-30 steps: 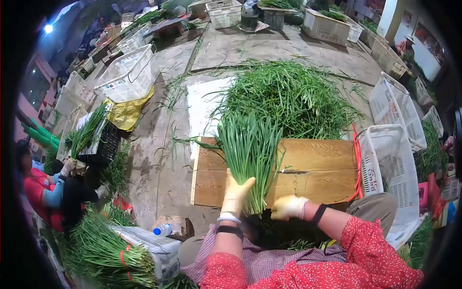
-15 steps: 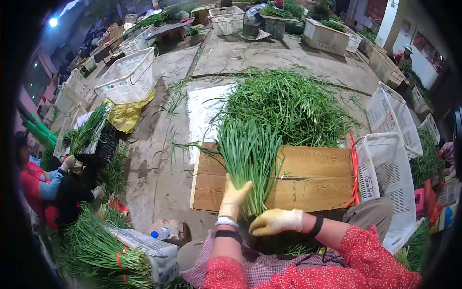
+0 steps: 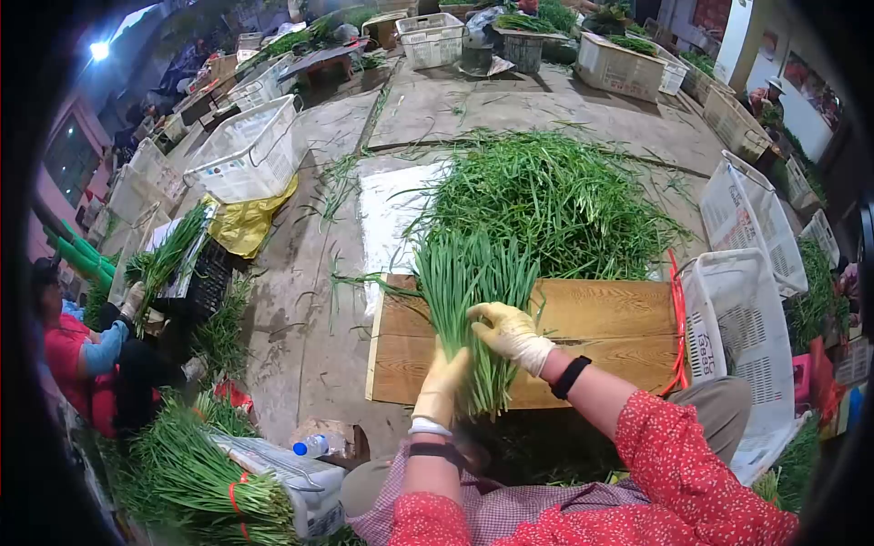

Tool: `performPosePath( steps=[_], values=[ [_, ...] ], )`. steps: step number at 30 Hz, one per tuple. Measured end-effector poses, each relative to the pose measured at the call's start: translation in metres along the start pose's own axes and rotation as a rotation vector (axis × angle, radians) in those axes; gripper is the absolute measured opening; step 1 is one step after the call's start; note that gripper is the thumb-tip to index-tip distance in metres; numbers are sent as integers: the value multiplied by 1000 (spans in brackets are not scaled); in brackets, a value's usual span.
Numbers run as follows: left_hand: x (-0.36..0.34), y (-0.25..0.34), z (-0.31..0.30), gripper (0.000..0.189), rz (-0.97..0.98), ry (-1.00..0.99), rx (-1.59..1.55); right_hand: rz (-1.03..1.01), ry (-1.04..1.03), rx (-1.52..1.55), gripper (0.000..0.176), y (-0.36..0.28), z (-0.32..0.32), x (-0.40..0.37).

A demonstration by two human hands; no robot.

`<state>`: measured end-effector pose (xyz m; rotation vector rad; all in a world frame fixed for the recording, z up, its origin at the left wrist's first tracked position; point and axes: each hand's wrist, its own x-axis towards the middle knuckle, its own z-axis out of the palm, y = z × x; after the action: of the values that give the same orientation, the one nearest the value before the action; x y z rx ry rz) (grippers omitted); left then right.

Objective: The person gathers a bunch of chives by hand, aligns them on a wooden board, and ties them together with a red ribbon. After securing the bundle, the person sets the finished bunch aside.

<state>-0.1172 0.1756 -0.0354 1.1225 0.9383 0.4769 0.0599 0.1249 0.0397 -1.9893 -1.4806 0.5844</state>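
Currently, I record the left gloved hand [image 3: 443, 375] closed around the lower stalks of a green leafy bunch [image 3: 476, 309], over the wooden board's [image 3: 601, 337] left end; the right gloved hand [image 3: 512, 333] touches its right side, fingers partly spread.

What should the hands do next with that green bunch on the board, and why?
Maybe the right hand should gently gather in the stems on its side. The left hand grips the bunch low down, but those stems fan out past its thumb, and the right hand is already at the leaves.
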Motion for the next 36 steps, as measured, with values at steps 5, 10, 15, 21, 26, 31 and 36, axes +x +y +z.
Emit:
performPosePath(
  steps=[5,10,15,21,26,31,36],
  values=[
    [-18,27,0,67,30,-81,-1,84,-46,-82,43,1,13,11],
    [-15,25,1,65,-18,-88,-109,92,-152,-173,29,-6,6,13],
    [-10,8,-2,58,117,-44,-53,35,-85,-119,18,1,4,10],
    [-11,16,2,56,25,-83,-163,-41,-141,346,10,9,-35,-25],
    [-18,35,5,58,-145,-54,-148,154,-607,1155,12,-23,-78,-63],
    [-7,5,3,85,32,4,58,143,-916,1168,20,-44,-113,-79],
    [-11,2,12,103,56,158,439,27,-67,1119,25,-19,-199,-24]
  ],
)
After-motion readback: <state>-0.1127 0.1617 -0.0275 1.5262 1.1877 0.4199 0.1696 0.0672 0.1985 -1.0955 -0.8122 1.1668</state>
